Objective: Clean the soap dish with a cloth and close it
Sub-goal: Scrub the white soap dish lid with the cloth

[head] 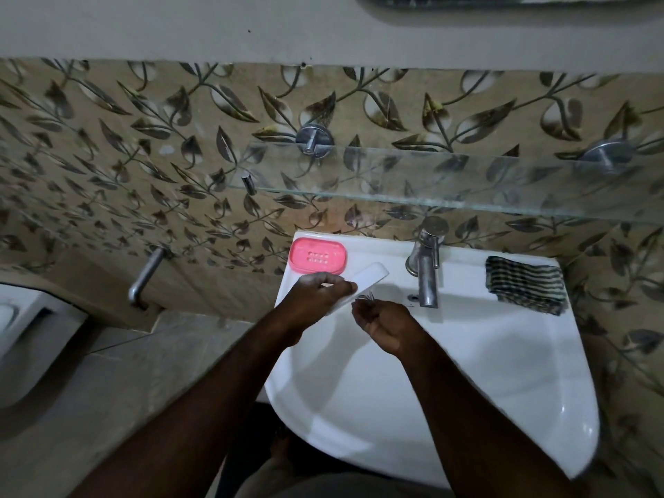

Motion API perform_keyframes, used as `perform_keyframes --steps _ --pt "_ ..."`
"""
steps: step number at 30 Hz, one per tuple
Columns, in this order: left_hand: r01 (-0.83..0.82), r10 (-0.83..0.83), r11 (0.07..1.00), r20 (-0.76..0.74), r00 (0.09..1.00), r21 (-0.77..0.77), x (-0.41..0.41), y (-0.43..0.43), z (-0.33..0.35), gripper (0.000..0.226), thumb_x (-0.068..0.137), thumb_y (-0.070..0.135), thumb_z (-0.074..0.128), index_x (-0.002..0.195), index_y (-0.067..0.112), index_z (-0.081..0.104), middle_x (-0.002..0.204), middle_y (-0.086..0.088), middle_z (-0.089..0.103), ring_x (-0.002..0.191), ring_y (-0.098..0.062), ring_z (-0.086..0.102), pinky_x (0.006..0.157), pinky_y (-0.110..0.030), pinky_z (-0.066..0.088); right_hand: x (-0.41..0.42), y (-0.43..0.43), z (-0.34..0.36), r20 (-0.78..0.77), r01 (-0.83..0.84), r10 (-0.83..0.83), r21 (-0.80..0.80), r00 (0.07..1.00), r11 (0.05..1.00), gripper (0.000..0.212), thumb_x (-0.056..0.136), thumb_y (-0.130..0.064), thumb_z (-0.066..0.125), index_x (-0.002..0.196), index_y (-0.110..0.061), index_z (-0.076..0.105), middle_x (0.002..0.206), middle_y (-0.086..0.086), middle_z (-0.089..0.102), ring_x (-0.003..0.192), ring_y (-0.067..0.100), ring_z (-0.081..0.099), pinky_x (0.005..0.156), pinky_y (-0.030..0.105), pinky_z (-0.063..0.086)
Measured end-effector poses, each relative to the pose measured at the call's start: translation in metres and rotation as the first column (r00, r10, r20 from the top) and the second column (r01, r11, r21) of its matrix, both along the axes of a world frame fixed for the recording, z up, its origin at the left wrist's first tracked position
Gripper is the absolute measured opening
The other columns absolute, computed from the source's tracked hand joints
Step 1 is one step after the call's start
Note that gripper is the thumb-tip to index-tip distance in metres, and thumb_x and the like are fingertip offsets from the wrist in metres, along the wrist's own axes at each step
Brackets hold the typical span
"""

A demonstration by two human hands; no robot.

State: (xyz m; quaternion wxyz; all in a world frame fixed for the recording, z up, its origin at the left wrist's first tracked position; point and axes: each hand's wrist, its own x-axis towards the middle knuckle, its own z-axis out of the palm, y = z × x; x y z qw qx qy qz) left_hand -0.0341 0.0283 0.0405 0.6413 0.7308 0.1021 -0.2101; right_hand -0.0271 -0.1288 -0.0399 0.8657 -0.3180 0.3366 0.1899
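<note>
Leaf-patterned tile wall (143, 156) fills the back. White sink (539, 354) below it, both forearms reaching in over the basin. Glass shelf (431, 181) on metal brackets above the sink. Part of a white toilet (21, 318) at the left edge. Striped dark cloth (522, 283) lies folded on the sink's back right ledge, well apart from both hands, untouched. Chrome tap (425, 271) at back centre, between cloth and soap dish.

Pink soap dish base (318, 255) sits open on the back left ledge, slotted floor showing, no soap visible in it. No fingers on it; it lies just beyond the left hand.

Left hand (319, 292) grips the white lid (370, 274), fingers curled round its near end. The lid is tilted, far end pointing up-right, passing just in front of the pink base; touching or not, cannot tell.

Right hand (384, 325) is over the basin just beside the left, palm up, fingers curled, pinching a small tuft of dark strands (366, 298) at the fingertips, close under the lid's near end.
</note>
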Motion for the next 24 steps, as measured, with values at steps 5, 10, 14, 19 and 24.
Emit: perform_keyframes --steps 5,10,14,19,24 --pt "-0.132 0.133 0.99 -0.018 0.991 0.039 0.006 0.011 -0.006 0.02 0.078 0.026 0.077 0.086 0.015 0.063 0.066 0.003 0.061 0.055 -0.008 0.053 0.055 -0.02 0.043 -0.006 -0.008 0.019 0.008 -0.358 0.446 -0.584 0.895 0.729 0.017 0.086 0.019 0.045 0.086 0.013 0.061 0.071 0.022 0.058 0.057 0.028 0.06 0.054 0.032 0.06" --pt "-0.17 0.172 0.985 -0.077 0.982 0.032 0.006 0.014 -0.017 0.032 0.075 0.025 0.081 0.092 0.016 0.056 0.066 0.002 0.06 0.046 -0.005 0.05 0.047 -0.017 0.04 0.0 -0.012 0.053 -0.102 -0.264 0.653 -0.952 0.751 0.154 0.016 0.077 0.007 0.057 0.067 0.002 0.068 0.06 0.018 0.068 0.049 0.025 0.067 0.058 0.037 0.057" --pt "-0.189 0.189 0.982 -0.091 0.978 0.01 0.01 0.014 -0.019 0.034 0.069 0.03 0.082 0.091 0.016 0.061 0.072 -0.001 0.066 0.056 -0.012 0.057 0.057 -0.023 0.045 -0.001 -0.01 0.083 -0.14 -0.107 0.696 -0.99 0.705 -0.091 0.019 0.071 -0.014 0.082 0.063 -0.005 0.067 0.06 0.01 0.068 0.057 0.021 0.062 0.059 0.029 0.05" --pt "-0.202 0.187 0.972 -0.127 0.974 -0.12 0.014 0.014 -0.016 0.031 0.072 0.034 0.075 0.093 0.013 0.066 0.088 -0.007 0.065 0.079 -0.019 0.059 0.074 -0.037 0.05 -0.008 -0.016 0.113 -0.012 0.001 0.703 -1.0 0.711 -0.018 0.031 0.075 0.001 0.067 0.055 -0.021 0.059 0.055 -0.008 0.062 0.052 0.004 0.058 0.063 0.03 0.053" --pt "-0.256 0.137 0.885 -0.306 0.942 -0.39 0.008 0.015 -0.02 0.029 0.091 0.03 0.055 0.114 0.013 0.061 0.103 -0.01 0.063 0.09 -0.024 0.06 0.074 -0.039 0.054 -0.021 -0.017 0.105 0.068 0.03 0.729 -0.997 0.681 0.066 0.042 0.077 0.014 0.042 0.096 -0.004 0.075 0.083 0.01 0.072 0.08 0.025 0.07 0.078 0.04 0.058"
